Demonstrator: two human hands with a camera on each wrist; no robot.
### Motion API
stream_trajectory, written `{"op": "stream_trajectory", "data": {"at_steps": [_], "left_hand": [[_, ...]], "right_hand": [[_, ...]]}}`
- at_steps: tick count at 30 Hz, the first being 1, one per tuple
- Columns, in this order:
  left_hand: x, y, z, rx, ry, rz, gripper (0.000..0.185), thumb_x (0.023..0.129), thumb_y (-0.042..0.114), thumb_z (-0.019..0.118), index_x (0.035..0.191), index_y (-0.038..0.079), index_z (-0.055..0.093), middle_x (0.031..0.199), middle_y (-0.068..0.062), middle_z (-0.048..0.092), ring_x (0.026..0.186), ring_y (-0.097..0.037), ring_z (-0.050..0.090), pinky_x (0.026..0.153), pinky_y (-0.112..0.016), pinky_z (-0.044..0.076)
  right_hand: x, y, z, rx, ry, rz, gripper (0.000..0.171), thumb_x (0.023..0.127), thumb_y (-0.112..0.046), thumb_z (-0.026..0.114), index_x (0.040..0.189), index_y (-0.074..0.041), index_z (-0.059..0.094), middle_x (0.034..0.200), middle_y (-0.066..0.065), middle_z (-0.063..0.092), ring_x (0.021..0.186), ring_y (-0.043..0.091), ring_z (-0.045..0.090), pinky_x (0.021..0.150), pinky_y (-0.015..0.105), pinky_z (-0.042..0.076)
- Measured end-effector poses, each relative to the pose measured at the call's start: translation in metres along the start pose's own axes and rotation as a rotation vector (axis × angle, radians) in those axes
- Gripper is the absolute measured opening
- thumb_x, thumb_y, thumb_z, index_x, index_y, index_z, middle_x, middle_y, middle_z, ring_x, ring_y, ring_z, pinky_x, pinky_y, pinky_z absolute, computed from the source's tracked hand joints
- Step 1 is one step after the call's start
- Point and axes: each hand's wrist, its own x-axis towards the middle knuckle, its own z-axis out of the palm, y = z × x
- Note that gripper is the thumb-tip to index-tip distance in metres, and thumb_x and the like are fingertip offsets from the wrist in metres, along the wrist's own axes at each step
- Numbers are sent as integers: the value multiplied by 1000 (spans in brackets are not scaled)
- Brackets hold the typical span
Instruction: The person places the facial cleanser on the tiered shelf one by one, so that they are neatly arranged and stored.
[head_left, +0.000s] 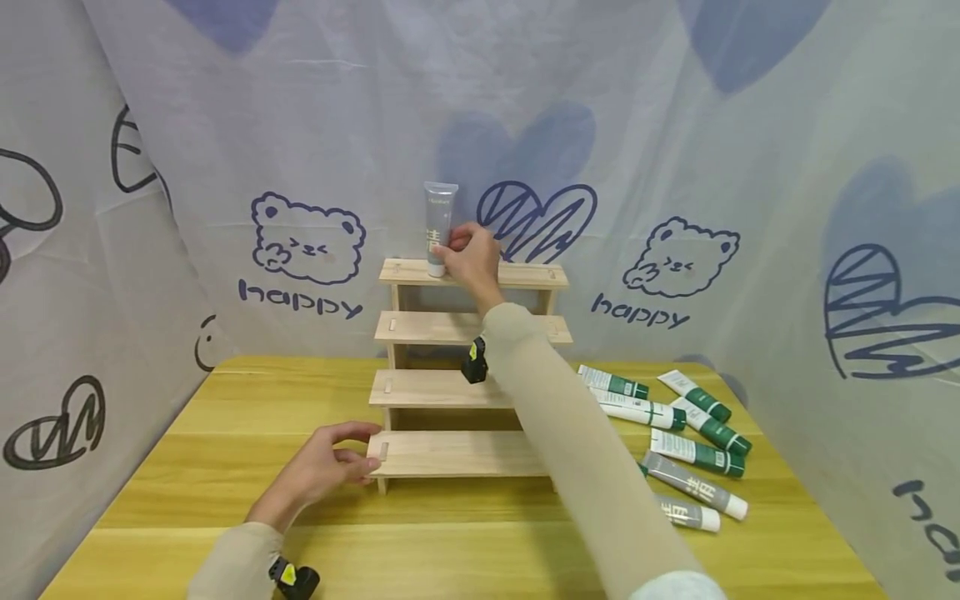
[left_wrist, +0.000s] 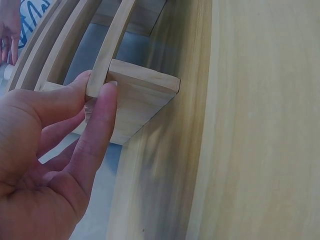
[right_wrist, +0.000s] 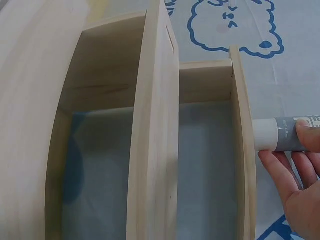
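Observation:
A grey tube stands upright, cap down, on the top step of a stepped wooden rack. My right hand holds the tube near its white cap, fingers curled round it. My left hand grips the left end of the rack's lowest step, thumb and fingers pinching the board's edge. The rack fills the right wrist view.
Several green-and-white and grey tubes lie on the yellow wooden table to the right of the rack. A printed cloth backdrop closes in the back and both sides.

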Motion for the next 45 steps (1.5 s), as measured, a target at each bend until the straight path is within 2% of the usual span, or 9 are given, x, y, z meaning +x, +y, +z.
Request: {"op": "stream_trajectory", "data": {"at_steps": [5,12,24,32,39,45], "left_hand": [[0,1,1,-1,-12,14,56,85,9,71,136,4,49,140,-24,44,87,-23,69,74,-34,61],[0,4,2,-1,-8,-5,55,84,7,71,136,5,49,139,-23,44,86,-22,69,74,-34,61],[1,2,-1,-10,-55,20,58,85,12,71,137,3,47,138,-26,44,85,-24,69,74,-34,60],[2,2,0,-3,-44,7,57,84,13,72,136,5,49,137,-25,47,85,-24,69,74,-35,60],[0,2,-1,4,-32,-21,57,84,13,72,136,7,49,138,-23,45,85,-24,69,74,-34,60],[0,3,0,-2,-18,-38,56,84,13,72,135,8,50,138,-22,46,86,-23,69,75,-36,60]], "right_hand": [[0,-3,5,-3,-7,-4,30,75,-16,81,97,-3,66,94,10,71,85,19,67,78,27,55],[-1,-2,6,-6,-6,-17,29,76,-16,81,97,-3,66,93,10,71,84,18,67,78,26,56],[-2,1,5,30,-26,-25,31,76,-16,81,99,-3,66,96,10,71,87,19,67,80,26,56],[-2,2,4,16,-28,-9,31,76,-18,81,99,-4,66,96,9,71,86,17,67,77,24,56],[-6,3,3,39,-62,-49,38,76,-18,81,106,-1,64,101,12,70,90,21,68,79,22,57],[-11,3,-12,25,-98,-59,44,78,-21,80,113,-2,63,107,13,69,97,24,67,84,27,57]]}}
